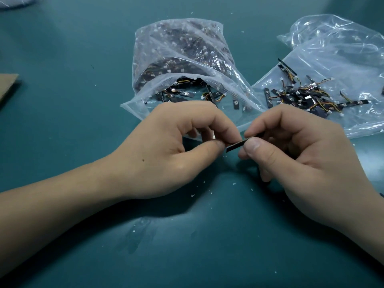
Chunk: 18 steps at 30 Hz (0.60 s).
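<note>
A thin black circuit strip (pixel 235 146) is held low over the green table between both hands. My right hand (pixel 307 163) pinches its right end between thumb and forefinger. My left hand (pixel 170 150) has its thumb and curled fingers at the strip's left end; what they pinch there is hidden. Just behind the hands lies an open clear plastic bag (pixel 182 65) stuffed with many similar black strips and wired connectors. To the right, a second clear bag (pixel 336 50) lies flat with a loose heap of black strips with coloured wires (pixel 303 96) on it.
The green table mat (pixel 72 48) is speckled with small white crumbs. A brown cardboard piece (pixel 7 84) pokes in at the left edge. Something pale grey (pixel 14 1) shows at the top left corner.
</note>
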{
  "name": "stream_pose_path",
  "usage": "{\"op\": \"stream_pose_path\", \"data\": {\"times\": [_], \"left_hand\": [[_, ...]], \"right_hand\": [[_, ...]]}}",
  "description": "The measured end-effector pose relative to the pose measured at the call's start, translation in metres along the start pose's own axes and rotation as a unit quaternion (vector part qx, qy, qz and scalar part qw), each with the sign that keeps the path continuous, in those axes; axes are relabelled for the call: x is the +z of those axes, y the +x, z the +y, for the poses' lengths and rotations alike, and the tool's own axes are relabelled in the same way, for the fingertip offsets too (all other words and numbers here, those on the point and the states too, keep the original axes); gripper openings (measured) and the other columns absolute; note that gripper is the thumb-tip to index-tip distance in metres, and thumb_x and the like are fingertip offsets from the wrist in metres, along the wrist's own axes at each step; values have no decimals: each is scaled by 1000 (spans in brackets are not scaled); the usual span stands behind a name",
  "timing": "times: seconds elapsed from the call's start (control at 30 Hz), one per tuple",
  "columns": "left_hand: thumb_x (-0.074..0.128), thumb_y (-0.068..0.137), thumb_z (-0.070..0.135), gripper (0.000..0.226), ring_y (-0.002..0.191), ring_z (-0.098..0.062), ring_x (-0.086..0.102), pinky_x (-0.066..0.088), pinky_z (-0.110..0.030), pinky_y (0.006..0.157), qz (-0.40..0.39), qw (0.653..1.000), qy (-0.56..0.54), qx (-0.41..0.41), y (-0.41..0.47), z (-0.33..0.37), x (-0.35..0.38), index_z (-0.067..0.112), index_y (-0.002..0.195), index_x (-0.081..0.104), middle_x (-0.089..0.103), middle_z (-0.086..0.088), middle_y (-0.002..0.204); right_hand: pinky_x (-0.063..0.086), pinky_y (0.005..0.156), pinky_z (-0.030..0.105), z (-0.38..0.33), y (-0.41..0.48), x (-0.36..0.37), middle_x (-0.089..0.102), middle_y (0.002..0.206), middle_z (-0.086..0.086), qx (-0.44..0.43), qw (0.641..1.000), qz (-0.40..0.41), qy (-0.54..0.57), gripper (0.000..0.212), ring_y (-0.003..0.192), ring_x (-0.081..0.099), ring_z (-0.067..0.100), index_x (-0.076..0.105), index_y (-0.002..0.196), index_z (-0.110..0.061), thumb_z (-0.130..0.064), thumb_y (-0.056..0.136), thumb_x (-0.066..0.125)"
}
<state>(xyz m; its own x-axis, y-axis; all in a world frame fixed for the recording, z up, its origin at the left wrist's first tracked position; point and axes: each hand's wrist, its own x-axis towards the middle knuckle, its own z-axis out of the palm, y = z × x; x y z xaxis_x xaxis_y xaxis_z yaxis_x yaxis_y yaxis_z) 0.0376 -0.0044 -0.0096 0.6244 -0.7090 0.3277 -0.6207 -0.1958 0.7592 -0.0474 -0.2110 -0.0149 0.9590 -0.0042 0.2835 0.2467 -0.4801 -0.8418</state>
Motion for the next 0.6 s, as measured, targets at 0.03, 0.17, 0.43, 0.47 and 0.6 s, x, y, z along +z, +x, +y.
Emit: {"op": "stream_pose_path", "data": {"times": [0.03,0.17,0.43,0.47,0.6], "left_hand": [[67,90,7,17,87,-22,67,52,-29,80,1,1000,-5,-5,0,1,0,19,98,76,71,8,90],[73,87,18,8,84,-19,69,53,-25,78,5,999,-27,-24,0,3,-2,21,94,76,72,8,84],[73,90,20,3,81,-12,67,47,-14,74,31,998,46,-14,0,4,2,22,90,75,69,14,82],[73,90,20,3,82,-11,67,47,-13,74,25,998,53,-13,0,4,1,22,90,75,69,14,82],[71,90,20,2,83,-11,67,47,-14,74,11,998,58,-7,0,4,0,21,90,74,68,13,83]], "right_hand": [[49,50,44,0,0,0,75,81,-2,0,1000,7,-5,12,52,59,21,65,93,-30,-41,88,64],[50,50,44,-1,0,2,73,78,-1,1,999,18,-34,13,52,60,23,64,90,-31,-44,88,64],[47,47,44,-1,-1,0,69,68,6,-1,999,-3,-50,14,50,59,24,66,85,-29,-44,86,67],[46,46,43,-1,-1,0,67,66,6,-5,998,-7,-58,14,49,58,23,66,84,-29,-43,86,68],[46,46,44,-1,-2,-1,66,64,7,-5,998,-9,-55,14,49,58,25,67,84,-29,-43,86,68]]}}
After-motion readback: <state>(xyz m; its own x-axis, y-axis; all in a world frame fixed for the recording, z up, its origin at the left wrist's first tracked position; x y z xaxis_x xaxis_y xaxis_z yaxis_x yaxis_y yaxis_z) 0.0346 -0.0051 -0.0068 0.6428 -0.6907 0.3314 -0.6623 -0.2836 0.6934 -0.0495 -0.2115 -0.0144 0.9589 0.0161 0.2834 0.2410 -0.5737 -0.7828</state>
